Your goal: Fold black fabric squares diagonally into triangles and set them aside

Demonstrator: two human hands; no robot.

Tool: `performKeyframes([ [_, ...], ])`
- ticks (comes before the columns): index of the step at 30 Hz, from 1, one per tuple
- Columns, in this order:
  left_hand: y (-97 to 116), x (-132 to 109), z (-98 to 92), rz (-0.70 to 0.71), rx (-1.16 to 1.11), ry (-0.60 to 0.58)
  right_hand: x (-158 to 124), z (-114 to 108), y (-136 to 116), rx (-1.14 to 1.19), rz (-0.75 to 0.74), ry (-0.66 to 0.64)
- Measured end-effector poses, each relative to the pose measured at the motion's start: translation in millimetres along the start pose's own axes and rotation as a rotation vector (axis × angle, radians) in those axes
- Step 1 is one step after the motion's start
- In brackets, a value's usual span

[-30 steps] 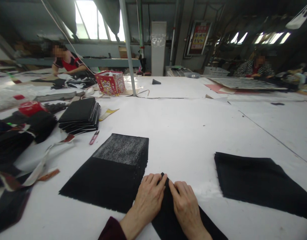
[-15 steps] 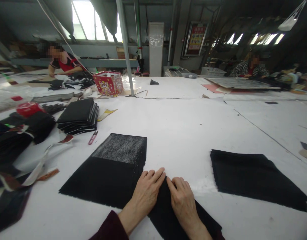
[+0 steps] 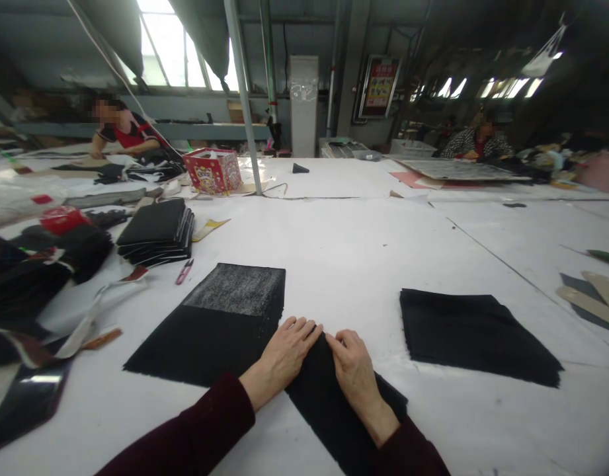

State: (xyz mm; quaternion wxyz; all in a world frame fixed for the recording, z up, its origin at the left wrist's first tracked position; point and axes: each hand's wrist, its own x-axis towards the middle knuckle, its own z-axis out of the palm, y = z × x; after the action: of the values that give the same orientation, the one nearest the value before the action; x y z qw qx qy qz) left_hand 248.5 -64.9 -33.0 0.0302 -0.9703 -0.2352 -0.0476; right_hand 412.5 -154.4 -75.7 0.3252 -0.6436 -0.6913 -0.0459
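Note:
A black cloth piece (image 3: 328, 396) lies slanting across the white table in front of me, its far corner between my hands. My left hand (image 3: 287, 350) is at the left of that corner, fingers bent together over the edge and thumb close by. On the other side my right hand (image 3: 354, 370) pinches the edge with thumb and forefinger, the other fingers curled. What lies under the fingertips is hidden. Beside my left forearm is a stack of black cloth pieces (image 3: 185, 344) with a speckled grey patch (image 3: 239, 289) at its far end. Another black cloth stack (image 3: 463, 337) lies to the right.
Pink thread snips (image 3: 184, 272) lie near a thick black stack (image 3: 153, 228). Bundled dark cloth (image 3: 36, 284) and loose strips crowd the left. A red patterned box (image 3: 212, 172) stands by a pole (image 3: 245, 99). Two people work farther back. Flat templates (image 3: 589, 297) lie far right.
The view has turned slightly right, so more templates show at the right edge. Both hands remain at the cloth's far corner, with more of the sleeves showing.

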Motion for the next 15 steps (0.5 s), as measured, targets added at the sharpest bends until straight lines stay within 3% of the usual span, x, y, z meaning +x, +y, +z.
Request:
performKeyframes([
  [15,18,2,-2.2,0.068,0.027,0.004,-32,-26,10,-0.080,-0.028,-0.056],
])
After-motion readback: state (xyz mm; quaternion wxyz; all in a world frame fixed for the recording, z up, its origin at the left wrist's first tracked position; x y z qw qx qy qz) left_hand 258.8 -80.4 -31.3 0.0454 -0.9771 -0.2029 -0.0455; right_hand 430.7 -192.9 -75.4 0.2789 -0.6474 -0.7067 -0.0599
